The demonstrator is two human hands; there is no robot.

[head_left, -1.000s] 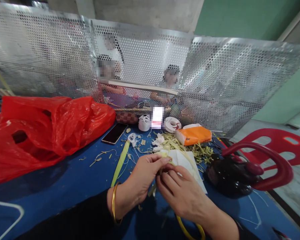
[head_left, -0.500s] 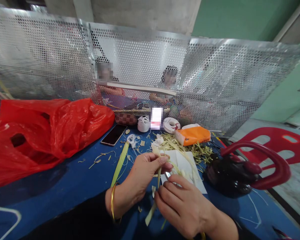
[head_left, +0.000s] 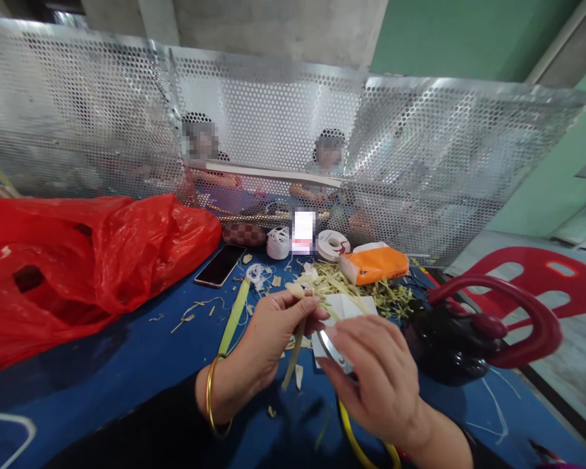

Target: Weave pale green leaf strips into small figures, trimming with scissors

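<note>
My left hand (head_left: 268, 332) pinches a thin pale green leaf strip (head_left: 293, 355) that hangs down from its fingers over the blue table (head_left: 127, 365). A gold bangle (head_left: 209, 407) circles that wrist. My right hand (head_left: 371, 378) is closed around scissors with yellow handles (head_left: 351, 436); their metal blades (head_left: 329, 345) point toward the strip. Small cut scraps (head_left: 297, 376) lie under the hands.
A red plastic bag (head_left: 92, 254) fills the left side. A phone (head_left: 219, 265), tape rolls (head_left: 333, 244), an orange pack (head_left: 375, 264), white paper (head_left: 346, 305), leaf trimmings (head_left: 390, 293) and a long green leaf (head_left: 234, 316) lie ahead. A dark kettle with a red handle (head_left: 469, 339) stands right. Perforated metal screens (head_left: 420, 163) separate other people.
My hands have drawn apart. The left one lifted the strip, and the right one swung outward, so the scissor blades now show. A cut piece has dropped to the table.
</note>
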